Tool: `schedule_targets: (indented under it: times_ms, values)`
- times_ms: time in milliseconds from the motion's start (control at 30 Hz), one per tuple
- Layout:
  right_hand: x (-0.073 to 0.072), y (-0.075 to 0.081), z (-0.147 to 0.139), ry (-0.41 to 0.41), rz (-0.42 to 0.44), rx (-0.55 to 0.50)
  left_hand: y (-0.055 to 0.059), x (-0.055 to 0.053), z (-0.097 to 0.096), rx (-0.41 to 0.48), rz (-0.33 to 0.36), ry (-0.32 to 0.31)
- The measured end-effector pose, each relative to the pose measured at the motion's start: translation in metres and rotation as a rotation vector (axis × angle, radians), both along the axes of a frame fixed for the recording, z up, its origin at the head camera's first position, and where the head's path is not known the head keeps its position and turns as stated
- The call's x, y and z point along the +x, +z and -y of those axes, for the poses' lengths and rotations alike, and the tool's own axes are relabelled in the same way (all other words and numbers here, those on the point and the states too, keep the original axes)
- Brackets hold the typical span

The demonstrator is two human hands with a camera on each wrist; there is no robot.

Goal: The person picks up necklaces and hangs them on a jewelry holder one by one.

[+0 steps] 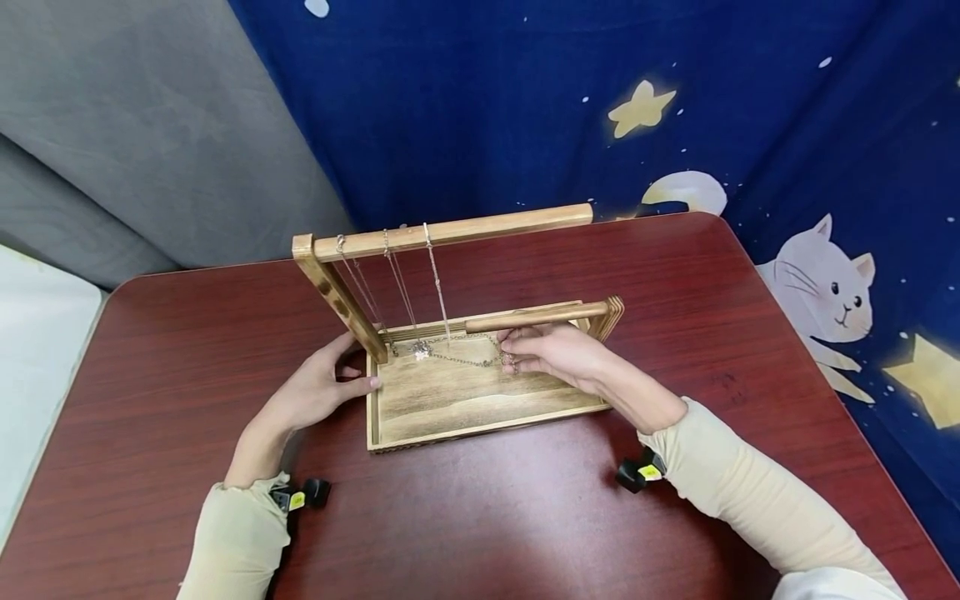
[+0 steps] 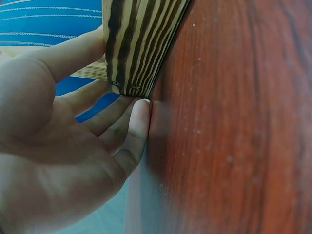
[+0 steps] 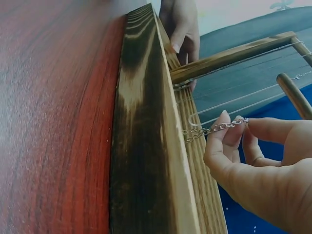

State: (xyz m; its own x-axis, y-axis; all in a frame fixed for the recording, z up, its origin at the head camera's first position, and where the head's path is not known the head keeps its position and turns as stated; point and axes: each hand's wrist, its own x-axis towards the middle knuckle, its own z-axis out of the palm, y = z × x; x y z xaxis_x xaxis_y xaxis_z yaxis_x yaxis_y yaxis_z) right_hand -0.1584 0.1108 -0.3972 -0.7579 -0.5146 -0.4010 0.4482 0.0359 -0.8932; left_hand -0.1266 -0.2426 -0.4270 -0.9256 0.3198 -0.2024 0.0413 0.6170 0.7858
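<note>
A wooden jewelry stand has a shallow tray base (image 1: 450, 408), a tall left post (image 1: 341, 300) and an upper bar (image 1: 495, 225). My right hand (image 1: 558, 354) is over the right half of the tray and pinches one end of a silver chain necklace (image 3: 222, 127) between thumb and fingertips. The rest of that chain stretches left across the tray toward a shiny pendant (image 1: 422, 351). At the tray's left end, my left hand (image 1: 311, 387) touches its outer wall, thumb at the rim and fingers by the post, loosely bent in the left wrist view.
Thin necklaces (image 1: 437, 279) hang from the left part of the upper bar. A lower rod (image 1: 536, 316) juts left from the short right post (image 1: 615, 312), just above my right hand. The stand sits on a dark red table (image 1: 480, 517); a blue curtain (image 1: 487, 100) hangs behind.
</note>
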Motion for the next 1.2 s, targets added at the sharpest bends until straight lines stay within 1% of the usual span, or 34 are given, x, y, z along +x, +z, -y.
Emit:
schedule_targets:
  times_ms: [133,300,367,633,700,800,867,933,1100,1200]
  values:
    - [0.001,0.000,-0.003,0.045,-0.077,0.001,0.000,0.000,0.000,-0.007,-0.001,0.003]
    - [0.005,0.003,-0.006,0.072,-0.160,0.059,0.000,0.000,0.000,0.003,-0.007,-0.003]
    - [0.007,0.005,-0.007,0.073,-0.164,0.060,0.000,-0.001,0.000,0.002,-0.009,-0.004]
    - [0.013,0.013,-0.009,0.077,-0.141,0.013,0.001,0.000,0.000,-0.016,-0.013,-0.003]
    - [0.015,0.015,-0.009,0.089,-0.133,0.013,0.001,0.001,0.000,-0.024,-0.010,-0.002]
    - [0.019,0.020,-0.010,0.118,-0.126,0.019,0.001,0.001,0.001,-0.010,-0.009,-0.003]
    - [0.021,0.023,-0.011,0.141,-0.135,0.019,0.000,0.001,0.001,0.004,-0.012,-0.006]
    - [0.023,0.025,-0.011,0.160,-0.163,0.019,-0.001,0.001,0.001,0.018,-0.014,-0.009]
    - [0.027,0.030,-0.013,0.194,-0.249,0.022,-0.001,0.001,0.001,0.018,-0.018,-0.011]
    - [0.029,0.036,-0.013,0.202,-0.265,0.021,-0.001,0.001,0.001,0.016,-0.021,-0.013]
